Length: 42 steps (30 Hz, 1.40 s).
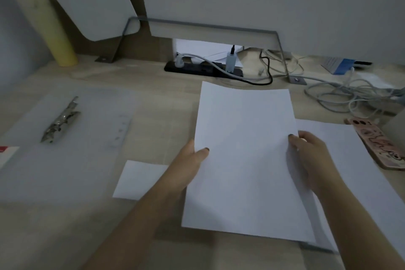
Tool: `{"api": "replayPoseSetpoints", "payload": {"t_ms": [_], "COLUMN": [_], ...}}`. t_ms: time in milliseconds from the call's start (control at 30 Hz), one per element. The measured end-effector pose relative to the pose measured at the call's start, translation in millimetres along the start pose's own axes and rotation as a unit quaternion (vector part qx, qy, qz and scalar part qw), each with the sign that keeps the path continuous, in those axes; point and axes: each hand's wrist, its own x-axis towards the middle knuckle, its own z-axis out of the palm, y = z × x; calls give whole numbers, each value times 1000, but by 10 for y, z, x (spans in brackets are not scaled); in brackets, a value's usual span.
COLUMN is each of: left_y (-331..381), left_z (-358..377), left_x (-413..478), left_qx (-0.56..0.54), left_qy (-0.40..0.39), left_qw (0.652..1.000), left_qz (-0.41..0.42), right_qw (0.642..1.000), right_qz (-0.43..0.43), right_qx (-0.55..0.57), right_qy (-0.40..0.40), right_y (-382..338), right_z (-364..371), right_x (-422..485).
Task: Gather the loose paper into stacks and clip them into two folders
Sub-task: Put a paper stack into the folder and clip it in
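To the left of our grip, well apart from it, a translucent folder (65,160) lies open and flat on the desk (164,120). Its metal clip (60,121) is the one thing we make out clearly on it. Faint marks near its right edge are too dim to read.

We hold the stack of paper (243,160) between both hands, raised off the desk and tilted away from us. The left hand (190,162) grasps its left edge, thumb on top and fingers hidden underneath. The right hand (311,151) pinches the right edge the same way. The stack's far end reaches well beyond the hands, and its near end hangs towards us.

A loose sheet (140,178) lies on the desk under the left forearm, partly covered by it. Another sheet (350,155) lies under the right hand and is cut off by the frame's right edge. Just right of that sheet is a phone in a patterned case (372,142).

At the stack's near right corner the edges fan out slightly, but we cannot count the sheets. A red-and-white thing (6,153) at the far left is cut off.
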Motion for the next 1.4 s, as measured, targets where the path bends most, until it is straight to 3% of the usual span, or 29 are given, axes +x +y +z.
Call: {"api": "replayPoseSetpoints", "payload": {"t_ms": [167, 267, 333, 400, 633, 833, 1067, 1400], "left_y": [-217, -326, -325, -277, -174, -177, -237, -232], "left_z": [-327, -450, -532, -616, -729, -664, -663, -750], "left_x": [79, 136, 178, 257, 499, 587, 631, 699], "left_qx": [15, 83, 142, 168, 159, 336, 395, 397], "left_qy": [32, 0, -11, 25, 45, 126, 148, 115], "left_qw": [998, 993, 987, 984, 984, 933, 906, 910], "left_qz": [-54, -79, -77, -57, -63, -11, 13, -14], "right_qw": [999, 998, 997, 997, 997, 996, 971, 968], "right_qz": [18, 28, 26, 24, 48, 62, -19, -57], "right_qx": [-10, -31, -53, -62, -53, -71, -239, -246], "right_qy": [-38, -45, -41, -37, -18, -3, 10, 2], "right_y": [57, 136, 158, 160, 188, 189, 75, 85], "right_z": [367, 493, 525, 529, 584, 610, 682, 796], "right_x": [-56, -96, -122, -124, -61, 36, 155, 93]}}
